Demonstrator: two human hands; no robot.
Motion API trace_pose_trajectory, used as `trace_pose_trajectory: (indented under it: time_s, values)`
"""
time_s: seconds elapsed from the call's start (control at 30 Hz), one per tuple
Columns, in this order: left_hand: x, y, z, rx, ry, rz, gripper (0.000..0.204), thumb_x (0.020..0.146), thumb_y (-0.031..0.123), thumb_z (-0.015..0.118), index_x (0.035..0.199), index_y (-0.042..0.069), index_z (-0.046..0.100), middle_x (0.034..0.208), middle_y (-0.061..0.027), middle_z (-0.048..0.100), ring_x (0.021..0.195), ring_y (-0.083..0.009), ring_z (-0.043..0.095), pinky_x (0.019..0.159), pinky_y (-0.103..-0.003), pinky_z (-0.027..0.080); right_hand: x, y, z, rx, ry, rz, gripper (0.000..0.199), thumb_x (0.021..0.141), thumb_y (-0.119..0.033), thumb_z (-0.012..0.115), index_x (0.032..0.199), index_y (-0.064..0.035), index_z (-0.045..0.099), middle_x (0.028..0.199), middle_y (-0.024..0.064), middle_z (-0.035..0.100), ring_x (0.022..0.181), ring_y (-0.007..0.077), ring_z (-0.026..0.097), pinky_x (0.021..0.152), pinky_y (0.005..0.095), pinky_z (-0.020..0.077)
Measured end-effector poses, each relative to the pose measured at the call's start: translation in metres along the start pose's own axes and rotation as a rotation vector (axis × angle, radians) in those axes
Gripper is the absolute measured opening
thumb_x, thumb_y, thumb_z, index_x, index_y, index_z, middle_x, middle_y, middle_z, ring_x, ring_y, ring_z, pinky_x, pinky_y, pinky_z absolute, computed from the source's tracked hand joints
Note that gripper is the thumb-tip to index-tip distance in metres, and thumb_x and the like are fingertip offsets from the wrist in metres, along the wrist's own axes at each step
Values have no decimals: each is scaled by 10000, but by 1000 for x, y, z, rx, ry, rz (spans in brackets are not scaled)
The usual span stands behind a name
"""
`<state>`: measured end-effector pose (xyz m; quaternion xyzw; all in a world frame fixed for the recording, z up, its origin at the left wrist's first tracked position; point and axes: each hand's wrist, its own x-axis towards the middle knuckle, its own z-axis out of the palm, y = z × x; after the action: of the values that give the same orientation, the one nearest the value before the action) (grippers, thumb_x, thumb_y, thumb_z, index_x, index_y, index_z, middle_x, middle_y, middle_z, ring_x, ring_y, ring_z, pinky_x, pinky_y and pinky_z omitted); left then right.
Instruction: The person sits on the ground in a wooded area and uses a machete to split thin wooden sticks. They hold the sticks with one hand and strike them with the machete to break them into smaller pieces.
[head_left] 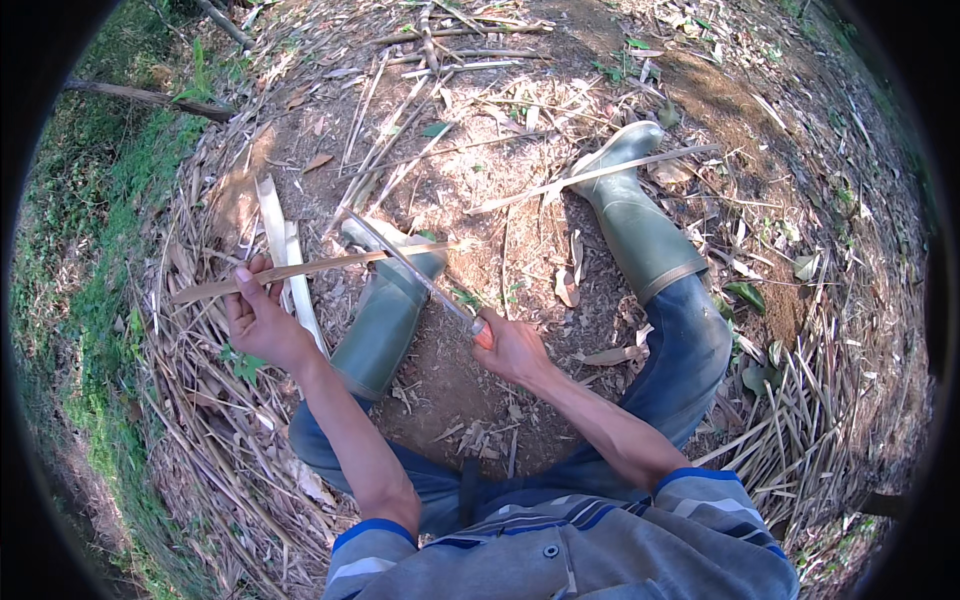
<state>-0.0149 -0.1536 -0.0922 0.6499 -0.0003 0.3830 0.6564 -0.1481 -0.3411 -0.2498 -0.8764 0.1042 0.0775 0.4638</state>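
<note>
I sit on the ground with my legs bent and apart. My left hand (262,318) pinches a long flat bamboo strip (325,264) near its left end, between thumb and fingers. The strip reaches rightward across the toe of my left boot. My right hand (513,347) is wrapped round the orange handle of a knife (425,283). Its long narrow blade points up and to the left and crosses the strip above the boot; whether the edge touches the strip I cannot tell.
Green rubber boots (376,335) are on my feet. Pale split bamboo pieces (273,225) lie beside my left hand, and another strip (590,180) rests across the right boot. Thin bamboo strips (790,430) are heaped at the right. Dry leaves and sticks litter the ground; green plants (120,270) grow at left.
</note>
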Motion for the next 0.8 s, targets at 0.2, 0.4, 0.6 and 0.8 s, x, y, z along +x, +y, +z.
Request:
trace_pose_trajectory:
  time_s: [0.2, 0.4, 0.6, 0.8]
  values:
    - [3, 1, 5, 22, -19, -26, 246, 924, 203, 585, 975, -34, 625, 887, -121, 680, 796, -151, 664, 631, -237, 551, 13, 92, 21, -131, 137, 266, 419, 741, -223, 595, 1084, 7, 521, 740, 234, 637, 712, 404, 645, 680, 481, 518]
    - [4, 2, 13, -69, -64, -14, 278, 928, 234, 579, 1030, -24, 603, 882, -117, 661, 819, -159, 643, 746, -293, 530, 1, 88, 0, -181, 57, 351, 448, 741, -276, 625, 1086, -6, 527, 877, 254, 646, 854, 403, 638, 794, 474, 504]
    - [11, -20, 32, -785, -354, -27, 260, 939, 270, 554, 1026, 26, 571, 820, -41, 564, 812, -144, 555, 859, -329, 453, 6, 90, -11, 122, -22, 374, 501, 717, -303, 630, 1114, -8, 555, 928, 245, 644, 902, 358, 642, 812, 431, 492]
    - [3, -12, 43, -973, -394, -151, 261, 941, 312, 543, 1024, 71, 493, 833, -25, 504, 760, -140, 511, 791, -339, 464, -19, 34, -15, 179, 146, 155, 489, 716, -255, 610, 1121, 10, 537, 810, 234, 643, 790, 375, 651, 725, 450, 504]
